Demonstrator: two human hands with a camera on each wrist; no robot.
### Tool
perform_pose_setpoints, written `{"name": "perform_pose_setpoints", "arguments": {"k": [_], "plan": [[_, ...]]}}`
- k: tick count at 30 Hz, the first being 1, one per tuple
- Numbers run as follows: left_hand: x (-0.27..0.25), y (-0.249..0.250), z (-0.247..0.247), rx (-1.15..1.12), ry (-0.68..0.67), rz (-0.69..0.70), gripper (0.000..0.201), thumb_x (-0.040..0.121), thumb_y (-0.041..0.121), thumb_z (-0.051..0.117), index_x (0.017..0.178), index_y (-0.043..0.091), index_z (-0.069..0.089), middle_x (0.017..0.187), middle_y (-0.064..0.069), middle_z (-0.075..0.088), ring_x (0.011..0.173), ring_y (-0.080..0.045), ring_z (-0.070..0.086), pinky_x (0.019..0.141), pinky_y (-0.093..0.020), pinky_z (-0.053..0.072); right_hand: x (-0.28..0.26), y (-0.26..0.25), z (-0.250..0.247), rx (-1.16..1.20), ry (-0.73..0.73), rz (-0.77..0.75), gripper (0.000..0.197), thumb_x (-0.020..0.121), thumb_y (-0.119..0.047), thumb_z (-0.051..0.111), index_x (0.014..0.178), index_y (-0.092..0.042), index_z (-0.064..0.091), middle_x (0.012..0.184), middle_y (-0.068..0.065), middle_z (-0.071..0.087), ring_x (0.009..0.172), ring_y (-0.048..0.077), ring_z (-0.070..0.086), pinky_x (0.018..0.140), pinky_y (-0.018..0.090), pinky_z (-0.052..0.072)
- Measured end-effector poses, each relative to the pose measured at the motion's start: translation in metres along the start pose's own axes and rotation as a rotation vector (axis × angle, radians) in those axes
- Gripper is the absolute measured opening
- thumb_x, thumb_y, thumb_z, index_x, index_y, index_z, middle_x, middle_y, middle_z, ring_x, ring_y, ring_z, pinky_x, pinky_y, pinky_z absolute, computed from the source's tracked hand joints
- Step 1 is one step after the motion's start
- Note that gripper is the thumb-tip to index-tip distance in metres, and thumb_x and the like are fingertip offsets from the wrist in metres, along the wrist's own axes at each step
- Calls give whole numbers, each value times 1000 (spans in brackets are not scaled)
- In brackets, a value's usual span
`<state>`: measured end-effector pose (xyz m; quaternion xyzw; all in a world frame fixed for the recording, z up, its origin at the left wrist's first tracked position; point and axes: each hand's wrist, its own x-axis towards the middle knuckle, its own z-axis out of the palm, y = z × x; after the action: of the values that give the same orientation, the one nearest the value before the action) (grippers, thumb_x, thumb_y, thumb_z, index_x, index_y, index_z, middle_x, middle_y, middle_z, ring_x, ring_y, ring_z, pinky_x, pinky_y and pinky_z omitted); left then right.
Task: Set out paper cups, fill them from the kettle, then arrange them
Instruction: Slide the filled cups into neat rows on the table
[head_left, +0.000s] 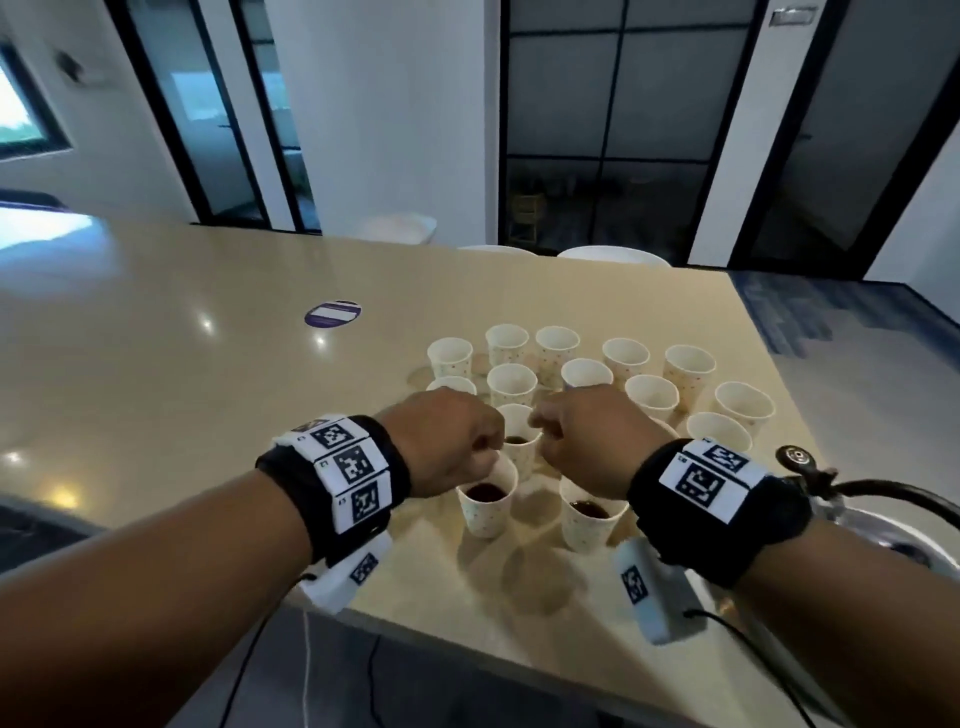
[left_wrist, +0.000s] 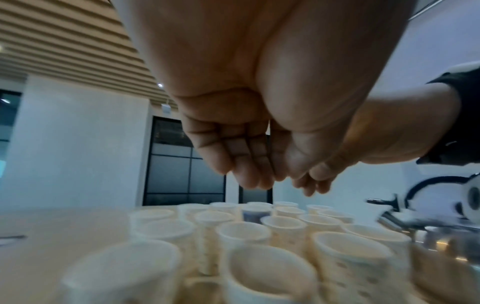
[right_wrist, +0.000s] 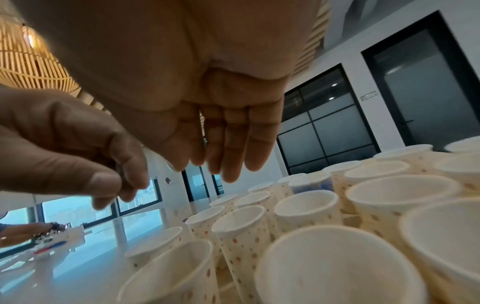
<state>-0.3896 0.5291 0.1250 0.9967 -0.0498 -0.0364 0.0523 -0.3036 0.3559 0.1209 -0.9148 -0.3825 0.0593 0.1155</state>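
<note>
Several white dotted paper cups (head_left: 511, 383) stand bunched on the beige table (head_left: 208, 395). Three near ones hold dark liquid: one cup (head_left: 519, 447) between my hands, one cup (head_left: 487, 504) under my left wrist, one cup (head_left: 589, 522) under my right. My left hand (head_left: 483, 441) and right hand (head_left: 545, 426) hover side by side just above them, fingers hanging down and holding nothing. The left wrist view shows the left hand (left_wrist: 272, 181) empty over the cups (left_wrist: 244, 232). The right hand (right_wrist: 221, 164) is likewise empty. A steel kettle (head_left: 883, 519) sits at the right.
A purple round sticker (head_left: 332, 314) lies on the table beyond the cups. The table's near edge (head_left: 519, 660) runs just below my wrists, its right edge past the outer cups. White chair backs (head_left: 613, 255) stand at the far side.
</note>
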Motion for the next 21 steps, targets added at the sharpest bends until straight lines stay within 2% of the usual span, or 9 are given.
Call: {"name": "perform_pose_setpoints", "arguments": {"k": [2,6,10,12,13,15,17,19,21], "plan": [[2,-29,-10,22,12,-50,17,95,33,56,101,24,69,97,4,68,87,-20,61,78,-37,53,25,-13,-4,-27,-31,-12,29,91,-27,56,118,-26,66,120,-2,65,109,21,58,94,33,46],[19,-99,-24,82,0,-131,13,92,30,54,93,26,66,91,6,67,83,-21,62,77,-39,54,81,-41,-14,-161,-83,-39,27,92,-16,53,111,-21,71,112,1,69,102,21,62,82,27,46],[50,-158,-31,120,-54,-101,10,92,25,54,84,27,60,88,4,65,80,-21,61,76,-38,54,139,-60,-19,-317,-152,-6,22,92,-16,55,106,-16,72,104,3,70,97,23,64,80,28,49],[68,-180,-31,138,-79,-59,10,93,23,54,83,26,57,90,3,64,80,-21,58,73,-34,51,170,-64,-19,-399,-195,22,15,91,-15,55,83,-14,67,85,1,66,86,24,62,73,27,49],[79,-191,-29,141,-92,-42,9,93,22,54,84,25,57,91,2,63,79,-21,57,72,-32,48,184,-65,-18,-431,-207,48,23,91,-13,55,68,-15,57,73,0,58,79,25,58,66,26,44],[101,-210,-23,143,-113,-8,7,94,22,55,91,19,60,97,0,65,83,-23,58,72,-30,46,207,-66,-17,-491,-249,91,37,90,-12,56,57,-18,40,63,-1,44,71,25,49,54,23,33],[123,-224,-17,122,-125,24,18,95,25,57,110,20,65,108,-1,66,94,-25,62,79,-33,50,224,-64,-17,-508,-276,143,25,89,-15,58,64,-16,54,70,0,56,73,24,56,55,23,35],[144,-233,-9,77,-142,63,35,96,28,58,130,26,60,121,-2,65,107,-26,62,89,-36,51,238,-59,-16,-500,-296,208,12,89,-16,58,87,-14,69,89,3,68,81,22,63,62,25,42],[161,-237,0,69,-162,122,45,97,29,59,141,27,53,127,-4,63,112,-28,61,93,-39,51,247,-54,-16,-496,-314,268,13,89,-13,55,88,-12,68,88,4,67,75,21,61,57,24,39]]}}
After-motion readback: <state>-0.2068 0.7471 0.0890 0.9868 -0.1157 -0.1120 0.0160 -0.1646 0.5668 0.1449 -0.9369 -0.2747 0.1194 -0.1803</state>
